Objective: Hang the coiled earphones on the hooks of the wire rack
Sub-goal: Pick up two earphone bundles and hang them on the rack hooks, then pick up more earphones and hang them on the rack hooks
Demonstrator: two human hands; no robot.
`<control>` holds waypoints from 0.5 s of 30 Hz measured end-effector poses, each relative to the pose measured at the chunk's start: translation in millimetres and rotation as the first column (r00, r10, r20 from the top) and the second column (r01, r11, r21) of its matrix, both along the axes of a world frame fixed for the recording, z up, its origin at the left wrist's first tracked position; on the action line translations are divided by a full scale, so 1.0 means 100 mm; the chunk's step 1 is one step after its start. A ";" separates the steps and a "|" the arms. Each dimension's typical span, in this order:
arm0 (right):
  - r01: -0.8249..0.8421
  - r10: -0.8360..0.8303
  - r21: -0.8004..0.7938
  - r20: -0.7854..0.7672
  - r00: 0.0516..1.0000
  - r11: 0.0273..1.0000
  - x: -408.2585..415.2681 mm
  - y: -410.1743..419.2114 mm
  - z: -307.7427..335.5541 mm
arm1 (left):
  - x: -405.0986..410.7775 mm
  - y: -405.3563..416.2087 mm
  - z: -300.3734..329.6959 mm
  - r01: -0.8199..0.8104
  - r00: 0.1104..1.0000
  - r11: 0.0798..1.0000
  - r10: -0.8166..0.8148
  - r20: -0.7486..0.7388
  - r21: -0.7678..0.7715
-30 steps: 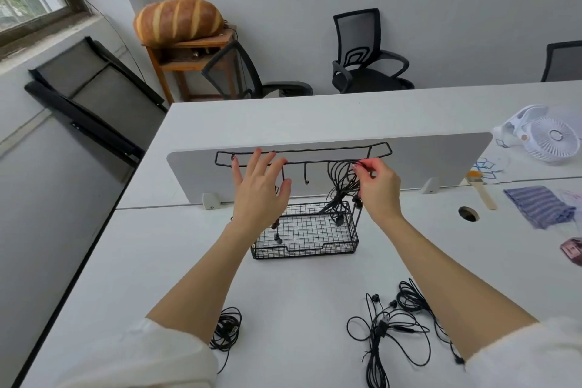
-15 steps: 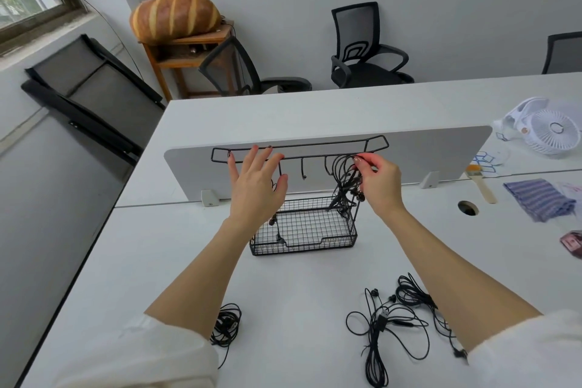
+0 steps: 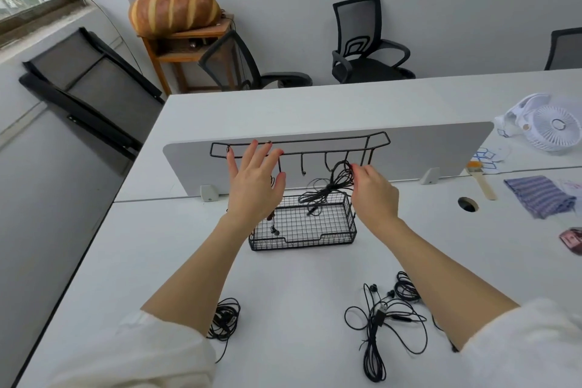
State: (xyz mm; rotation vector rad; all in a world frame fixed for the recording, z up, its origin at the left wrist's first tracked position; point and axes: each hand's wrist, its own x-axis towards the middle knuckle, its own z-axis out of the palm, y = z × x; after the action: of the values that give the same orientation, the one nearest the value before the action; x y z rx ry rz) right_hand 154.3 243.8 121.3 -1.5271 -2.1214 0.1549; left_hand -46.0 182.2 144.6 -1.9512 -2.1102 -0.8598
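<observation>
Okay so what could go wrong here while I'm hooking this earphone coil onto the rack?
The coil at your right hand trails loose loops over the basket; they could snag its mesh or slip off the hook. Your left hand is open at the top bar, not gripping, so a tug might tip the rack.

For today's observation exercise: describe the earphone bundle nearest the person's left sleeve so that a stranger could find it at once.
Start at the black wire rack with its mesh basket on the white desk, then come toward the person's left forearm. Beside the white left sleeve lies a small, tightly coiled black earphone bundle. Unlike the loose, sprawling black earphone cables to the right, it lies compact and alone.
</observation>
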 end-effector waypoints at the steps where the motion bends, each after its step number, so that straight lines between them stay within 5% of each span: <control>1: -0.014 0.015 -0.032 0.034 0.999 0.999 0.03 -0.03 -0.02 | 0.00 0.00 -0.01 0.000 1.000 1.000 0.000 -0.013 -0.003; 9: 0.027 -0.094 -0.210 -0.319 0.943 0.977 0.39 -0.49 -0.45 | 0.00 -0.04 -0.07 -0.037 0.994 0.999 0.033 -0.108 -0.040; 15: 0.035 -0.104 -0.539 -0.099 0.990 0.842 0.73 -0.86 -1.12 | 0.08 -0.09 -0.14 -0.088 0.989 0.992 0.077 -0.124 -0.086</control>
State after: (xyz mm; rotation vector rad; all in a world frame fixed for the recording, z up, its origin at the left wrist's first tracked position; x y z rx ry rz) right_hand 226.9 157.8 9.1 -1.8372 -2.0122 0.8628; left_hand -38.4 173.7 131.0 -1.8912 -2.1777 -0.6253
